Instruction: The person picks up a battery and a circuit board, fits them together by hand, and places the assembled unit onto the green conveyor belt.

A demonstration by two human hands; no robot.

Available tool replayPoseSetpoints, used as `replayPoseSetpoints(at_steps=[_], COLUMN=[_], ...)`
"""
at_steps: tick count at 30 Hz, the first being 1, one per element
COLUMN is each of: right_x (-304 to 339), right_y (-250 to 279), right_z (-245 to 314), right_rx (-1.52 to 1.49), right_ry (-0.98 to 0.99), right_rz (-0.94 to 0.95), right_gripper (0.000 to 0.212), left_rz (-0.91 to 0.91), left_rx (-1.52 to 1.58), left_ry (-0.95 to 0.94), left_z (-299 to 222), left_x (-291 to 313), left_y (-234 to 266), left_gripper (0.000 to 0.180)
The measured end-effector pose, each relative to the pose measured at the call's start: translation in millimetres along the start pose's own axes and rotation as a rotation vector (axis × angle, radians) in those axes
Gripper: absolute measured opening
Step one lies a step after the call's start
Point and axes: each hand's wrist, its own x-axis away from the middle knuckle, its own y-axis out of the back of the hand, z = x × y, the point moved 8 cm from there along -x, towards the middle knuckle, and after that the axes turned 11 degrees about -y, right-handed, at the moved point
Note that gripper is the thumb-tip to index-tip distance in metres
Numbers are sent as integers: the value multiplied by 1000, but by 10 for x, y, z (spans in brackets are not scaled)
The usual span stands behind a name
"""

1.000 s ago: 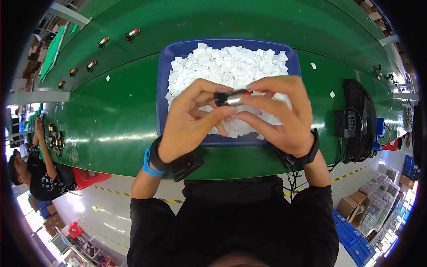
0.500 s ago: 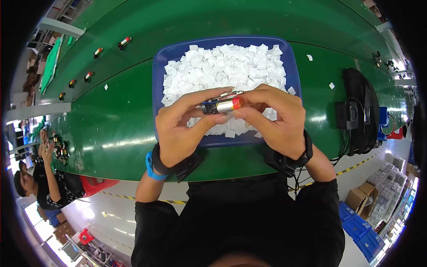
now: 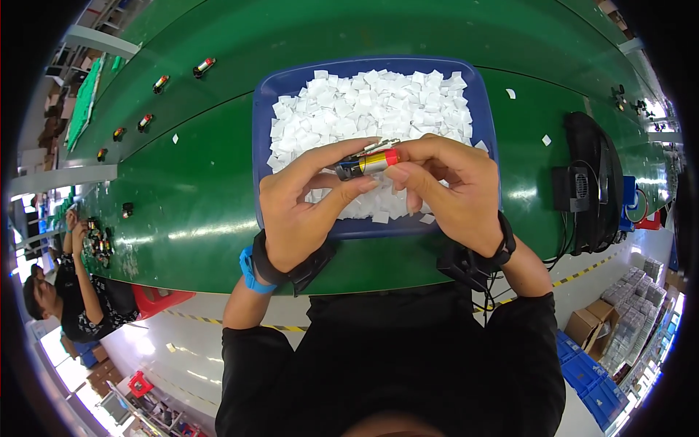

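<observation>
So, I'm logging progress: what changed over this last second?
The silver cylinder with a red end rolled between left hand and right hand, showing more yellow and red; a small dark part appeared on the green tabletop at left. The blue plastic tray stayed put.

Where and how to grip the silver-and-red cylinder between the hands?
I'd take the silver-and-red cylinder by its ends: left hand from the left on the black end, right hand from the right on the red end. It lies roughly crosswise, so each end faces a hand, and its round body suits a thumb-and-finger pinch. Probably avoid pressing the thin piece along its far side.
</observation>
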Motion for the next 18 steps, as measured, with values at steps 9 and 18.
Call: replayPoseSetpoints(at_steps=[9,18], right_x=[-3,9], right_y=[-10,9], right_z=[-64,93], right_rx=[-62,240], right_ry=[-96,152], right_rz=[11,2], right_gripper=[12,10], left_rz=[18,74], left_rx=[-123,427], left_ry=[-76,336], left_z=[-98,119], left_x=[-5,58], left_y=[-22,-104], left_gripper=[33,30])
